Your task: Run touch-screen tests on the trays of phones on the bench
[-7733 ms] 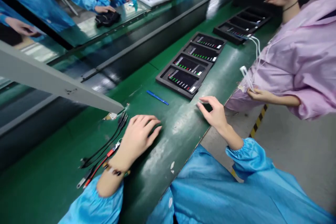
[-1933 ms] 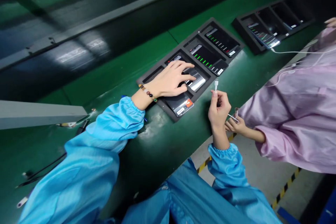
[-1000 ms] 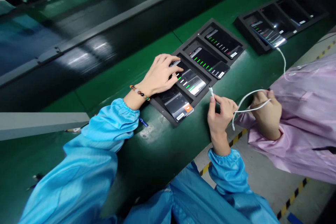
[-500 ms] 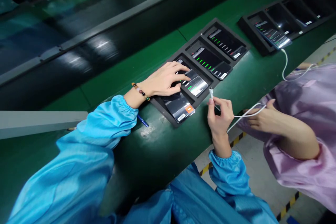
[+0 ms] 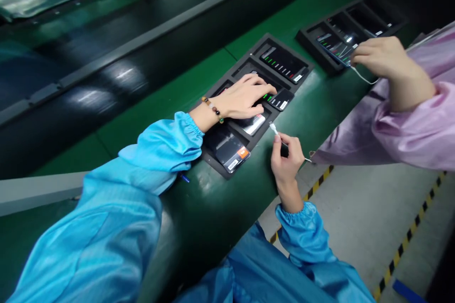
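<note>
A black tray (image 5: 261,134) on the green bench holds several phones in separate compartments. My left hand (image 5: 245,98), fingers spread, reaches across the tray. Its fingertips are at the lit screen of a phone (image 5: 283,101) in the second compartment from the far end; whether they touch the glass I cannot tell. The hand partly covers the neighbouring phone (image 5: 254,124). Closest to me lies a phone with an orange sticker (image 5: 227,147). Just off the tray's right edge, my right hand (image 5: 287,158) pinches a white charging cable (image 5: 273,128), its plug pointing up towards the tray.
Another person's hand (image 5: 384,57) in a pink sleeve is at a phone (image 5: 334,49) with a white cable, in a second black tray (image 5: 306,43). A blue pen (image 5: 185,178) lies partly under my left sleeve. Striped tape (image 5: 322,177) marks the floor.
My left hand has shifted from the third phone to the second one, farther along the tray. My right hand still holds the cable. The other person's hand has moved up to the far tray.
</note>
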`<state>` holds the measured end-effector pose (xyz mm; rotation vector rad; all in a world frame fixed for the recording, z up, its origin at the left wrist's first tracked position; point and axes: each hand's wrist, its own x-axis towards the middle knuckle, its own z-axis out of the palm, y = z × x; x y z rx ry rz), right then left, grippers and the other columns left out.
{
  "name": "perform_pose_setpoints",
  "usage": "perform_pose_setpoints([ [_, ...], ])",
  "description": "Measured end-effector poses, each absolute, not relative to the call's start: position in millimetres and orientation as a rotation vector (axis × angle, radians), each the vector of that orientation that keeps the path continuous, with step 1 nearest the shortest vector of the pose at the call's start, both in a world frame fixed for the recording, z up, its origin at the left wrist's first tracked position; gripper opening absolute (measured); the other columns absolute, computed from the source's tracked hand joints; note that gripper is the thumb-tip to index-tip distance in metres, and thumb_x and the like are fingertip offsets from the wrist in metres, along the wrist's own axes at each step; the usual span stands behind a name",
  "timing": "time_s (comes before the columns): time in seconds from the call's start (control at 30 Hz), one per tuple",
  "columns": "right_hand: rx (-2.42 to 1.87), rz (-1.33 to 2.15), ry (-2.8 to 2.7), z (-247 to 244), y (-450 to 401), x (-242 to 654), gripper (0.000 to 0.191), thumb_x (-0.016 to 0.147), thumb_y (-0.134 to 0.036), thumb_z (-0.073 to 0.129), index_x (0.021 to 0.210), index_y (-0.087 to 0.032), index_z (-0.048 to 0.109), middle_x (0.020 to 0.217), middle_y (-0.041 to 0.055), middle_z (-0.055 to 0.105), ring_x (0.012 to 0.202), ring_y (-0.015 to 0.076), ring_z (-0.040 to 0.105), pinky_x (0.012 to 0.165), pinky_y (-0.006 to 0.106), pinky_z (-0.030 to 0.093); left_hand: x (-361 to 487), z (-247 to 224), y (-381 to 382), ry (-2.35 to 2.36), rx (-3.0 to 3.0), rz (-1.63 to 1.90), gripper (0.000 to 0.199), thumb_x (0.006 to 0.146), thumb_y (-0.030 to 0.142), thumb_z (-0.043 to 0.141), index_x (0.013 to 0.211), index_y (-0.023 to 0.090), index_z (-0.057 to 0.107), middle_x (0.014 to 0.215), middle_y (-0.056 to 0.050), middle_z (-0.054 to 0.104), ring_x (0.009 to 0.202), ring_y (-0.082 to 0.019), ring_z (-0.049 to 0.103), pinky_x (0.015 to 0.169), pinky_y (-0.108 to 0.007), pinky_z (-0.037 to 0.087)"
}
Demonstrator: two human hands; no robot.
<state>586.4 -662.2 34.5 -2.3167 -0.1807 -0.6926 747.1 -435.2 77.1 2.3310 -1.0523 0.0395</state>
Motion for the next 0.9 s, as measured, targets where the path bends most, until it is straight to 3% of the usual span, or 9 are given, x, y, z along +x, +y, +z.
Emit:
perform_pose_setpoints([
  [0.2,-2.281,-0.672,-0.170,36.6,-660.6,588.2,0.021,0.110,-0.033,0.059,0.100,-0.022,0.074,0.089,0.0051,0.075,0.080,0.0195,0.066,0.076,0.037,0.052,780.9,61.0,-419.1,-0.682,2.465,0.292,0.046,0.095,0.030,0.050,0.137,0.020,0.069,0.111,-0.014,0.078,0.124,-0.037,0.063,0.133,-0.070,0.025],
  [0.53,-2.258,-0.643,-0.191,37.0,-661.0,588.9,0.018,0.110,-0.030,0.061,0.101,-0.022,0.075,0.090,0.0049,0.076,0.079,0.0187,0.065,0.076,0.037,0.052,773.1,76.0,-440.9,-1.000,2.270,0.082,0.044,0.089,0.020,0.047,0.126,0.024,0.070,0.123,-0.009,0.076,0.125,-0.032,0.064,0.133,-0.064,0.031],
  [0.9,-2.274,-0.618,-0.177,34.8,-662.2,588.5,0.019,0.110,-0.032,0.059,0.103,-0.022,0.074,0.089,0.0046,0.075,0.079,0.0188,0.066,0.076,0.037,0.054,774.7,68.4,-439.2,-1.024,2.293,0.063,0.051,0.086,0.020,0.049,0.132,0.024,0.070,0.129,-0.010,0.074,0.131,-0.035,0.062,0.130,-0.067,0.035],
])
